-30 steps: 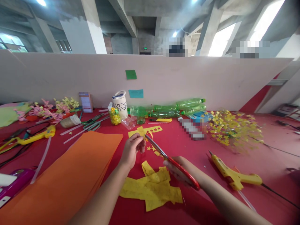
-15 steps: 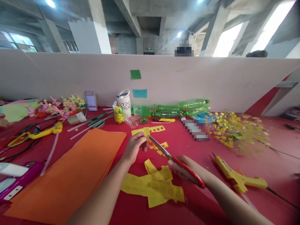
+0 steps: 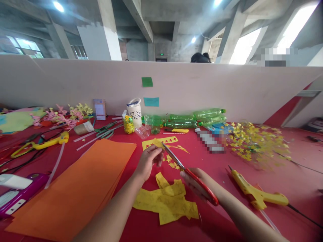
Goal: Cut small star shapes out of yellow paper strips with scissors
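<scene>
- The left hand (image 3: 148, 160) is pinched narrow, fingertips on a small yellow piece (image 3: 158, 143) at the middle of the table, just beyond the knuckles.
- The right hand (image 3: 194, 181) is curled around the red handles of the scissors (image 3: 195, 179); the blades point far and left, their tips at the yellow piece. Whether the blades are parted is too fine to tell.
- What has just changed: a thin yellow strip (image 3: 179, 148), blurred, now reaches out to the right of the blades; half a second ago only a short stub showed lower down there. Both hands have stayed close together in nearly the same pose.
- I take this to mean that the cut is advancing and waste is coming away from the edge, while the piece remains in the left fingers. Whether the strip is fully loose I cannot tell.
- Just below the blades lie small cut stars (image 3: 172, 163), in a loose cluster.
- Just beyond the left hand lies a yellow sheet (image 3: 165, 141) with star-shaped holes.
- Nearer, between the forearms, are crumpled yellow scraps (image 3: 166, 203).
- Farther out, orange sheets (image 3: 80, 188) lie to the left and a yellow glue gun (image 3: 252, 191) to the right, on the red table (image 3: 214, 164).
</scene>
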Demonstrator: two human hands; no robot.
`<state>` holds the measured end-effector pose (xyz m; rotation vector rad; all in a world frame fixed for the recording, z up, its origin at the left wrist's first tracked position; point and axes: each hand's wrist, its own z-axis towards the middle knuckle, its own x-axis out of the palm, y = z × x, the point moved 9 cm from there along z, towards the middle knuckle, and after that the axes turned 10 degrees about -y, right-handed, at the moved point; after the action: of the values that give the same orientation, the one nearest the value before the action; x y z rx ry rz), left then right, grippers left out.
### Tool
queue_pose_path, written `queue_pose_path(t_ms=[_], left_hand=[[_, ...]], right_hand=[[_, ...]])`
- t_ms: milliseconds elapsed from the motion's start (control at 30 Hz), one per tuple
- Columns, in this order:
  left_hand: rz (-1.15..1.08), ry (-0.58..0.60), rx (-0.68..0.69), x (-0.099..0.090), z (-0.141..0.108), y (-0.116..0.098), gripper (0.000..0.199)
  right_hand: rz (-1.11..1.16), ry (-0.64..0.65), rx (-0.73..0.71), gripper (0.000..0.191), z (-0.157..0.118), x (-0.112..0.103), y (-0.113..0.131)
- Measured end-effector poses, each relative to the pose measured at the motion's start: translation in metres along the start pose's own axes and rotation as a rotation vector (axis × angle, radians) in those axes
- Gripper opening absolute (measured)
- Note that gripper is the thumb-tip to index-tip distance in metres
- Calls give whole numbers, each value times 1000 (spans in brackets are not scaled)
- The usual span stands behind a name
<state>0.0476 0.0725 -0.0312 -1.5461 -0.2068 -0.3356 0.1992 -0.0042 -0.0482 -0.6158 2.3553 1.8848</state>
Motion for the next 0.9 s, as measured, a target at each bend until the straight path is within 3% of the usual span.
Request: queue_pose_path(t_ms=[133, 400, 733, 900], left_hand=[[-9, -43, 30, -4, 2, -4, 18], [10, -10, 19, -9, 5, -6, 19], [64, 12, -19, -15, 11, -7, 22], [20, -18, 23, -8, 5, -10, 23]], right_hand=[[12, 1, 2, 44, 3, -1, -5], [-94, 37, -45, 44, -3, -3, 5], [-30, 124, 47, 43, -5, 2, 2], [-16, 38, -4, 46, -4, 1, 6]])
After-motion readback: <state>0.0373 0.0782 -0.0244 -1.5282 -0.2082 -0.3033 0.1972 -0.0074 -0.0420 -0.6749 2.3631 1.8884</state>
